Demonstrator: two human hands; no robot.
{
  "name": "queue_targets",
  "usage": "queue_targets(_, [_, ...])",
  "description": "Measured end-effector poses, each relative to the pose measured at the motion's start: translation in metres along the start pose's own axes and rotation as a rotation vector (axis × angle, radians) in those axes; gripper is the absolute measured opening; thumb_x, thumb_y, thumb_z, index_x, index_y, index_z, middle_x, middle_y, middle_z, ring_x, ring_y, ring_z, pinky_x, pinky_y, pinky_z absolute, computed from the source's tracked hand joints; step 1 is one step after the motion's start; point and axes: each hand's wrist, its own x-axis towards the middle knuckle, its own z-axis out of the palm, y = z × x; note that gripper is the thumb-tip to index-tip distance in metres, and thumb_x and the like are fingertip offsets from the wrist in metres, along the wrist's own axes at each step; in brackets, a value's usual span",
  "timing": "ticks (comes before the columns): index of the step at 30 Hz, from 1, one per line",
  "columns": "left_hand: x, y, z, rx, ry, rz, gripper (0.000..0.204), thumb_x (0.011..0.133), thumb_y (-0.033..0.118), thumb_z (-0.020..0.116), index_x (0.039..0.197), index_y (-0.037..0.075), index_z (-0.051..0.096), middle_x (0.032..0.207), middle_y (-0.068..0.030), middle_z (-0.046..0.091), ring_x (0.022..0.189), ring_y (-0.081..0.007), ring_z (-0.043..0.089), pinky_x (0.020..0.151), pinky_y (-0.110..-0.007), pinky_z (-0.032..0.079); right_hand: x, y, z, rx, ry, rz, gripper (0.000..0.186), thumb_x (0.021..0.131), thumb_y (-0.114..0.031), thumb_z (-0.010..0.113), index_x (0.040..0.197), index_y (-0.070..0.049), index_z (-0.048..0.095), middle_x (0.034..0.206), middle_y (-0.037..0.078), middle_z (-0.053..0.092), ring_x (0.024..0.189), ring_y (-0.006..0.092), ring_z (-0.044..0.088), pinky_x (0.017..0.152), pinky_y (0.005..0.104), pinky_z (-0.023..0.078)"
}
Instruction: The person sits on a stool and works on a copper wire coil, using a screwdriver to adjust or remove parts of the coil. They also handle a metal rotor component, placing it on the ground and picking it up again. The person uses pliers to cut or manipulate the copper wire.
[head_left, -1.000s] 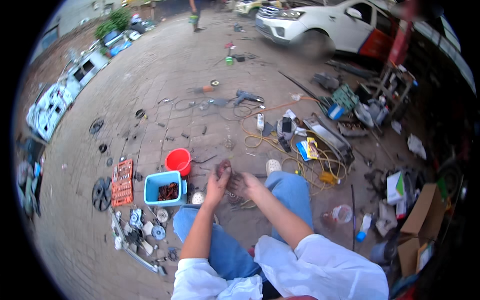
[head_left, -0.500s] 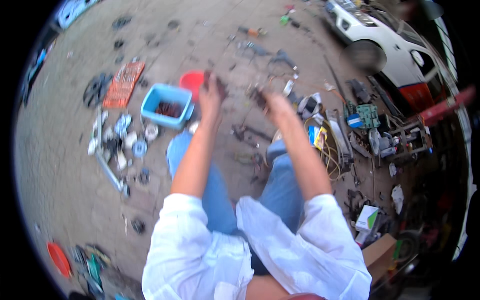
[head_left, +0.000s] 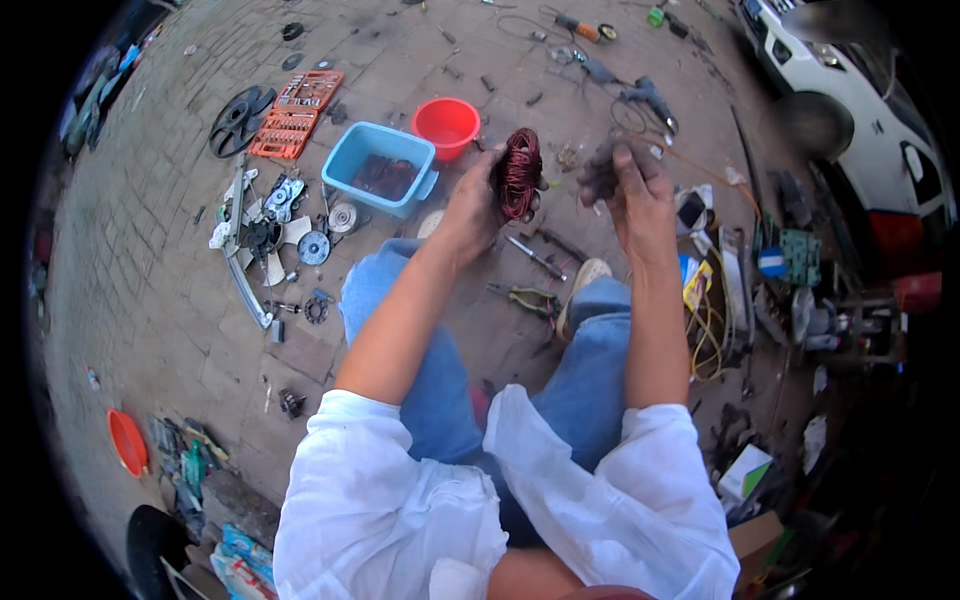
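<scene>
- In the head view, we see the left hand [head_left: 475, 205] closed around the left side of a dark red wire coil [head_left: 520, 175]. Its fingertips show on the far side, so we judge that this wrapped grip is for keeping the loose turns together.
- The coil is in the air, above the pavement [head_left: 210, 340] and in front of the knees, probably because there we can look at it well.
- The right hand [head_left: 632, 185] stands apart from the coil, with fingers half bent and the thumb near them (we cannot tell if they have a thin strand between them).
- The blue tub [head_left: 365, 197] is beside the left forearm, with its handle edge toward us. Dark reddish pieces [head_left: 385, 178] lie nearer to its right edge; its walls likely prevent scattering.
- Just behind the tub's far right corner is the red bowl [head_left: 445, 120], seemingly within easy reach.
- Pliers [head_left: 530, 297] lie beside the right shoe [head_left: 590, 280], and a slim tool [head_left: 537, 258] lies beyond them, perhaps so that we can pick them up without rising.
- The orange tool case [head_left: 285, 130] lies open, maybe for quick choosing; at its left edge is a black fan wheel [head_left: 235, 120].
</scene>
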Motion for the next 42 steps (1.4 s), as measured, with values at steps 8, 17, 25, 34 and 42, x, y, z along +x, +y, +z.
queue_targets(8, [-0.004, -0.017, 0.009, 0.276, -0.080, -0.103, 0.033, 0.094, 0.032, 0.048, 0.112, 0.006, 0.054, 0.099, -0.0084, 0.062, 0.080, -0.0160, 0.060, 0.066, -0.028, 0.048, 0.003, 0.022, -0.018, -0.536, -0.119, -0.149, 0.026, 0.095, -0.021, 0.051, 0.093, 0.004, 0.060, 0.080, 0.012, 0.066, 0.066, 0.0184, 0.066, 0.062, 0.0309, 0.051])
queue_targets(17, [-0.005, -0.025, -0.002, 0.280, -0.091, -0.286, 0.070, 0.092, 0.064, 0.026, 0.136, 0.012, 0.041, 0.102, -0.0046, 0.058, 0.073, -0.0125, 0.053, 0.054, -0.022, 0.038, -0.009, 0.024, -0.023, -0.248, -0.233, -0.006, 0.034, 0.096, -0.028, 0.049, 0.095, 0.004, 0.060, 0.086, 0.009, 0.066, 0.076, 0.0180, 0.066, 0.070, 0.0288, 0.053])
queue_targets(25, [-0.018, -0.020, -0.004, 0.490, -0.276, -0.250, 0.052, 0.088, 0.043, 0.059, 0.120, 0.004, 0.048, 0.093, -0.0038, 0.059, 0.073, -0.0089, 0.054, 0.058, -0.020, 0.041, -0.009, 0.026, -0.027, -0.608, -0.264, -0.185, 0.028, 0.093, -0.024, 0.053, 0.097, 0.004, 0.061, 0.082, 0.010, 0.065, 0.068, 0.0147, 0.062, 0.066, 0.0277, 0.049])
queue_targets(34, [-0.022, -0.019, -0.003, 0.753, -0.299, -0.170, 0.038, 0.084, 0.018, 0.067, 0.114, 0.002, 0.052, 0.088, -0.0009, 0.057, 0.074, -0.0070, 0.054, 0.061, -0.020, 0.041, -0.012, 0.018, -0.021, -0.594, -0.278, 0.055, 0.026, 0.091, -0.021, 0.056, 0.095, 0.004, 0.062, 0.076, 0.013, 0.064, 0.069, 0.0181, 0.061, 0.065, 0.0329, 0.048])
queue_targets(42, [-0.023, -0.024, -0.007, 1.069, -0.546, 0.044, 0.046, 0.083, 0.012, 0.064, 0.123, -0.003, 0.048, 0.101, -0.0043, 0.060, 0.089, -0.0087, 0.052, 0.079, -0.025, 0.045, -0.010, 0.027, -0.029, -0.847, -0.200, 0.021, 0.031, 0.081, -0.024, 0.066, 0.093, 0.004, 0.064, 0.081, 0.013, 0.066, 0.076, 0.0166, 0.062, 0.071, 0.0311, 0.049])
